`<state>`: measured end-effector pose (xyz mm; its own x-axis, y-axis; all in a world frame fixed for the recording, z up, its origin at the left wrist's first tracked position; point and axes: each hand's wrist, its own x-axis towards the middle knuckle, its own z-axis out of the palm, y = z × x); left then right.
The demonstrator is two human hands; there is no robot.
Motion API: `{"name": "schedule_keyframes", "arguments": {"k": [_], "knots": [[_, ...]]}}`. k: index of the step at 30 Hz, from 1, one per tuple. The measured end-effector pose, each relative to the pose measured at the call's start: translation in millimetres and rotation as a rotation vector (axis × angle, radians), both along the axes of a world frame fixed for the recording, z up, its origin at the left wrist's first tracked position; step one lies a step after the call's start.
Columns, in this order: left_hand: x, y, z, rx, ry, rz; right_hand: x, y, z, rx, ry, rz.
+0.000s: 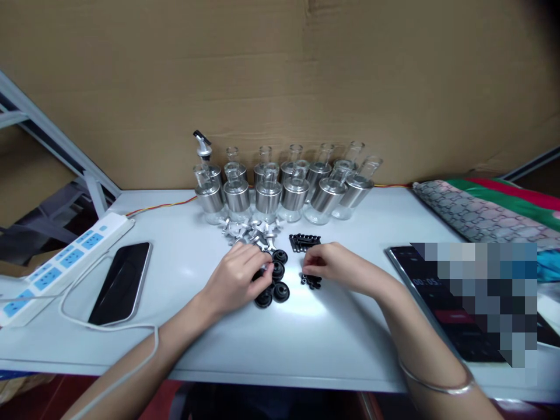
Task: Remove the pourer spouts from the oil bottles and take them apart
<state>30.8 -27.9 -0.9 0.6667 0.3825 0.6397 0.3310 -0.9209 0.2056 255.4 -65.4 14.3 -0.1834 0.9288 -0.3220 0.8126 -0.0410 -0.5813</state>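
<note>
My left hand (240, 274) is closed in a pinch over a cluster of round black ribbed stoppers (280, 291). Whatever its fingertips grip is too hidden to name. Behind that hand lies a pile of silvery pourer parts (250, 232). My right hand (327, 262) has its fingertips together just above a small heap of little black pieces (312, 282); what they hold, if anything, does not show. A row of thin black pins or levers (301, 242) lies beyond the right hand.
Several glass bottles with metal bands (268, 198) stand at the back; one wears a pourer spout (203, 144). A power strip (65, 262), a white cable (156, 338) and a phone (122, 283) lie left. A tablet-like screen (437, 315) lies right, beside folded cloth (472, 210).
</note>
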Motion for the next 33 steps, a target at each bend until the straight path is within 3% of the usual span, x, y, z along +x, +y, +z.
{"name": "schedule_keyframes", "arguments": {"k": [3,8,10,27,33], "knots": [[0.2,0.0,-0.2,-0.002,0.001,0.002,5.9,-0.5,2.0,-0.018,-0.015,-0.007],[0.3,0.3,-0.3,-0.005,-0.001,-0.005,8.3,-0.9,1.3,-0.207,0.083,-0.178],[0.2,0.4,-0.6,-0.01,-0.001,-0.007,5.3,-0.9,0.8,-0.212,0.09,-0.195],[0.4,-0.9,-1.1,-0.003,0.005,-0.005,-0.9,-4.7,7.5,-0.127,-0.002,-0.044],[0.2,-0.4,-1.0,-0.008,0.013,0.0,1.5,-3.3,1.8,-0.043,-0.017,-0.026]]}}
